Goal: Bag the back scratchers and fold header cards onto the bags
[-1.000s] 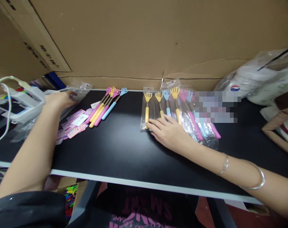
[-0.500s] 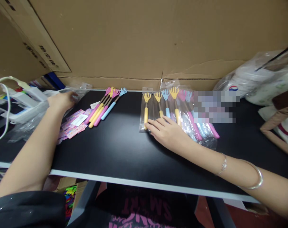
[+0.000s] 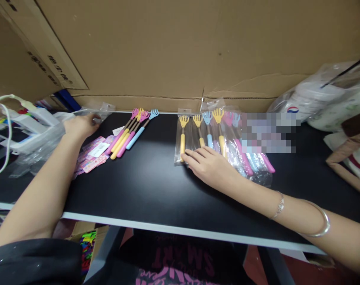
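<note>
At the left, my left hand (image 3: 81,126) rests among clear plastic bags (image 3: 104,111), its fingers curled onto the film. My right hand (image 3: 209,164) lies flat with fingers extended over the lower ends of bagged back scratchers; it touches the sleeve of the yellow back scratcher (image 3: 183,136). More bagged back scratchers (image 3: 218,122) in yellow, blue and pink lie side by side to the right, some handles under my hand. Between my hands are several loose back scratchers (image 3: 134,132) with hand-shaped heads. Beside them is a pile of pink printed cards (image 3: 92,158).
A white plastic device with a cable (image 3: 34,126) stands at the left. Cardboard (image 3: 180,51) walls the back of the black table (image 3: 144,190). At the right are a bagged cup (image 3: 310,99) and a plush-looking item (image 3: 353,138). Below, a box (image 3: 101,241) holds colourful pieces.
My left hand has shifted slightly right over the plastic bags. My right hand and the back scratchers stay nearly in place.
</note>
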A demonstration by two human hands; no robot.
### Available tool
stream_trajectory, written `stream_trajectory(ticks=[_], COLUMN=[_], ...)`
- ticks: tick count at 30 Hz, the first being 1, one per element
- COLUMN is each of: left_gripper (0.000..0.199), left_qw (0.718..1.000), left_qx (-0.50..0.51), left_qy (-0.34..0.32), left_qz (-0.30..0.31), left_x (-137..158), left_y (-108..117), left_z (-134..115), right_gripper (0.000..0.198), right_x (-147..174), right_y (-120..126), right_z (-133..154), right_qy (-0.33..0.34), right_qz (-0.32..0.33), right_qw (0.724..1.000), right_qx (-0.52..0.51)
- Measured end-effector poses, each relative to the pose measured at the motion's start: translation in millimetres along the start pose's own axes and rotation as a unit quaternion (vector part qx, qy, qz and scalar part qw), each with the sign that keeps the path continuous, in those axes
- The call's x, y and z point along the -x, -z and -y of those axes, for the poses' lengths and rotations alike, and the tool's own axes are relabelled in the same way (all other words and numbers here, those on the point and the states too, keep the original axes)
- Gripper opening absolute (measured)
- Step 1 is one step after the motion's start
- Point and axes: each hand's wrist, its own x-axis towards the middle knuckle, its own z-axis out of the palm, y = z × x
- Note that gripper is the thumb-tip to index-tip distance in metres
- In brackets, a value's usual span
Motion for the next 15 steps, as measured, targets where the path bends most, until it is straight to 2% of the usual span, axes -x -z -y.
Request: stream_trajectory(ticks=[10, 12, 15], left_gripper=[0.058, 0.066, 0.092], left_qw=[0.999, 0.999, 1.000], left_qx=[0.010, 0.009, 0.004], left_qy=[0.008, 0.004, 0.015], left_qz=[-0.040, -0.040, 0.006], left_x=[11, 11, 9], left_y=[20, 20, 17], left_z=[-15, -15, -15], right_gripper=[0.028, 0.028, 0.027], right_x=[0, 0, 0], right_y=[1, 0, 0], right_z=[1, 1, 1], right_qy=[0.001, 0.001, 0.000], right_qz=[0.006, 0.001, -0.004], right_qw=[1.000, 1.000, 1.000], right_qx=[0.019, 0.021, 0.018])
